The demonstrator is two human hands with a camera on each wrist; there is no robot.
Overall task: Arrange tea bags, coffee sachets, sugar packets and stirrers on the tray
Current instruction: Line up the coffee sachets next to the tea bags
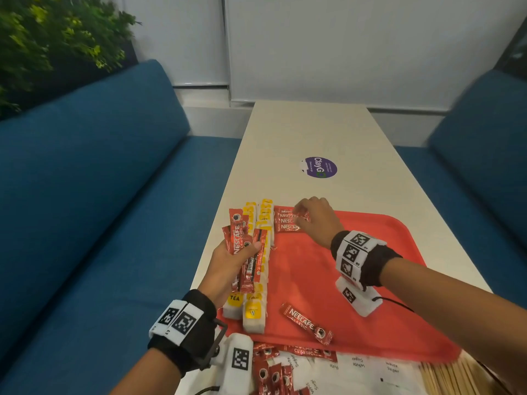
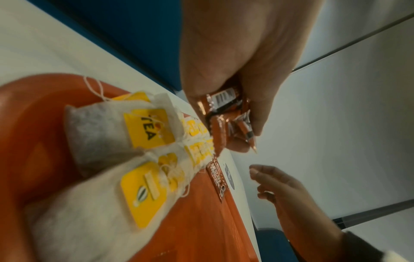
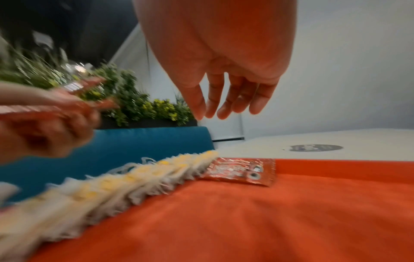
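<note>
A red tray (image 1: 313,269) lies on the white table. Tea bags (image 1: 251,312) with yellow tags run in rows along its left edge. My left hand (image 1: 242,255) grips a bundle of red coffee sachets (image 1: 238,240) above those tea bags (image 2: 112,133). A small stack of coffee sachets (image 1: 286,222) lies in the tray's far left corner. My right hand (image 1: 305,212) hovers over that stack (image 3: 241,172), fingers (image 3: 224,113) hanging relaxed and holding nothing. One loose sachet (image 1: 306,323) lies near the tray's front.
Off the tray at the table's near edge lie more coffee sachets (image 1: 271,372), white sugar packets (image 1: 359,366) and wooden stirrers (image 1: 445,377). A purple sticker (image 1: 320,167) marks the table beyond the tray. Blue benches (image 1: 85,195) flank the table.
</note>
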